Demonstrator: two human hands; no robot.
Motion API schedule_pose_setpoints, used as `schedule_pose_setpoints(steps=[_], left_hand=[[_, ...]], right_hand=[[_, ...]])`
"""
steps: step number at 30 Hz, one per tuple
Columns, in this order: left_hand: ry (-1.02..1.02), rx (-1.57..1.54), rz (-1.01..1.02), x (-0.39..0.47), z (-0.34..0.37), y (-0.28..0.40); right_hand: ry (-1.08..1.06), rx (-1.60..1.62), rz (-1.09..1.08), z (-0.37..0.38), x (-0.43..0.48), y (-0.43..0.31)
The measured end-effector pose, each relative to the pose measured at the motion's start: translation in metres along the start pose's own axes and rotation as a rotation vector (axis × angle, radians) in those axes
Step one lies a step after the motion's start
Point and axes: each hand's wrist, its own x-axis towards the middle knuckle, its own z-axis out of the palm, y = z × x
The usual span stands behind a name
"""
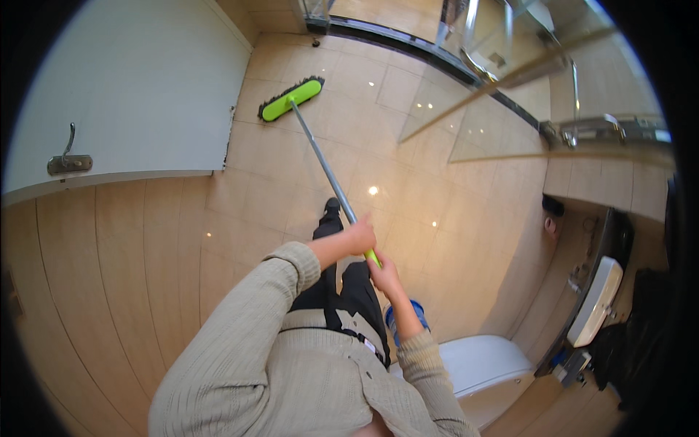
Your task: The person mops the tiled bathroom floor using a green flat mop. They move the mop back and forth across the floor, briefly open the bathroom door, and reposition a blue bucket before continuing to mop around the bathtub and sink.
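Note:
A push broom with a lime-green head (292, 100) and dark bristles rests on beige floor tiles (327, 158), ahead of me near the door. Its grey metal handle (323, 164) slants back towards my body and ends in a green grip (373, 258). My left hand (361, 235) is closed around the handle just above that grip. Lower down, my right hand (386, 273) holds the green end, its fingers partly hiding it. Below the handle show my black trousers and one dark shoe (331, 205).
A white door (147, 87) with a metal lever stands at left. Glass shower panels (491, 131) jut in at upper right, above a dark sill (404, 39). By my right forearm are a blue bin or bucket (391, 322) and a white toilet (486, 360). A white washbasin (595, 303) lies far right.

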Motion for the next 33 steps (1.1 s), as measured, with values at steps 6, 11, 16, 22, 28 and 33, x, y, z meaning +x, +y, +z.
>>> schedule_pose_setpoints(steps=[6, 11, 16, 22, 28, 33], left_hand=[[-0.05, -0.452, 0.505, 0.047, 0.024, 0.219], [-0.008, -0.615, 0.712, 0.052, -0.005, 0.33], [0.052, -0.592, 0.594, 0.055, -0.006, 0.323], [0.117, -0.495, 0.251, 0.036, 0.018, 0.22], [-0.006, -0.19, -0.38, -0.03, 0.051, 0.071], [-0.051, -0.027, -0.483, -0.074, 0.053, 0.019]], right_hand=[[0.062, -0.093, 0.136, -0.089, -0.232, 0.049], [0.031, 0.018, 0.591, -0.144, -0.341, 0.039], [0.09, -0.081, 0.251, -0.151, -0.329, 0.047], [0.005, -0.255, -0.034, -0.113, -0.211, 0.046], [-0.104, -0.243, -0.077, 0.002, -0.051, -0.008], [-0.16, -0.308, -0.054, 0.056, -0.021, -0.049]])
